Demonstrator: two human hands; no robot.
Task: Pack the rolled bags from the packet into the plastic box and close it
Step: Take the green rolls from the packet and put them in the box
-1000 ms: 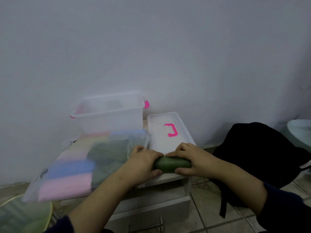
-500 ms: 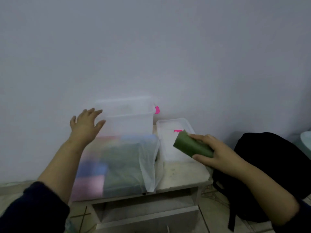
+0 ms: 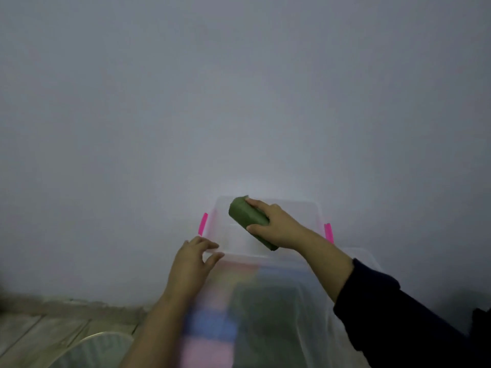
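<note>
green is the roll in play: the right hand point(image 3: 276, 226) wraps a dark green rolled bag point(image 3: 248, 220) around its middle, index finger along the top and thumb underneath, and holds it tilted above the open mouth of the clear plastic box point(image 3: 300, 208). the roll is over the box, not yet resting in it as far as i can tell. the left hand point(image 3: 193, 257) pinches the box's near left corner rim between thumb and fingers, just below the pink latch point(image 3: 203, 227); a second pink latch point(image 3: 328, 233) sits on the right side.

in front of the box lies the clear packet point(image 3: 305, 309), blurred, with more rolled bags showing through it in pink, blue and green. behind everything is a plain grey wall point(image 3: 239, 88).

by my reading, the roll will handle as something light and a little squashy: thin film wound tight, firm enough to keep its cylinder shape but likely to dent under a hard squeeze, and its smooth surface could slip. a hold across the middle, as here, looks right, since gripping one end might let the layers telescope out. the box seems light and thin-walled too, so it could slide or tip when things drop in; steadying it at the rim makes sense. the packet is limp film, so reaching into its open end should work better than lifting it by a corner.
</note>
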